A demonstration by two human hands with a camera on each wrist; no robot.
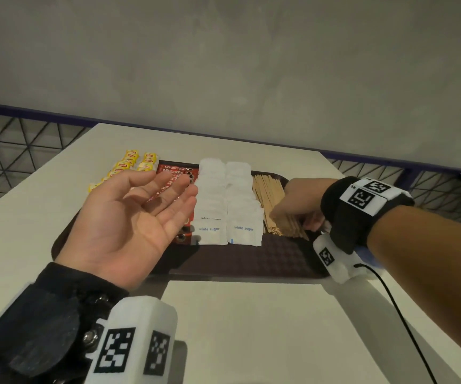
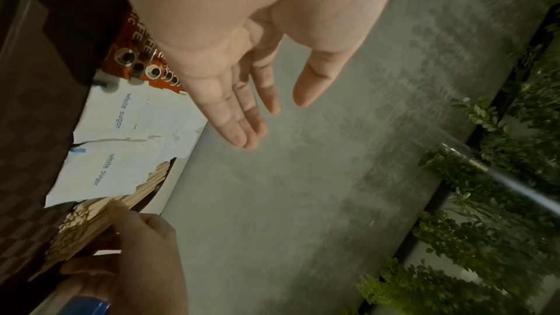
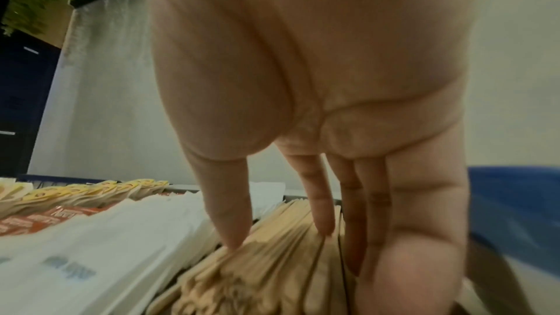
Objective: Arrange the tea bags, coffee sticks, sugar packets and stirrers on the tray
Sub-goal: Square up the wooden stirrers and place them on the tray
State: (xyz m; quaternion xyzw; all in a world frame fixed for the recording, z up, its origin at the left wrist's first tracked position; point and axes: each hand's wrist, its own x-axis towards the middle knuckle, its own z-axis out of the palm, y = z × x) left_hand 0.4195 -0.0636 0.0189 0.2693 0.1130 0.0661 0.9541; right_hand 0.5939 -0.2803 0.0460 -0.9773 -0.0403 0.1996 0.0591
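A dark brown tray (image 1: 251, 261) lies on the white table. From left to right it carries yellow tea bags (image 1: 129, 162), red coffee sticks (image 1: 174, 170), two columns of white sugar packets (image 1: 229, 206) and a bundle of wooden stirrers (image 1: 269, 192). My left hand (image 1: 168, 187) hovers palm up over the coffee sticks, fingers straight and holding nothing. My right hand (image 1: 293, 220) grips the near part of the stirrers (image 3: 272, 272), thumb on the sugar side and fingers on the outer side. The left wrist view shows those fingers curled round the stirrers (image 2: 84, 226).
A blue object (image 1: 367, 253) sits on the table just right of the tray, under my right wrist. A bare stretch of table (image 1: 251, 328) lies in front of the tray. A grey wall stands behind and black mesh fencing (image 1: 16, 142) flanks the table.
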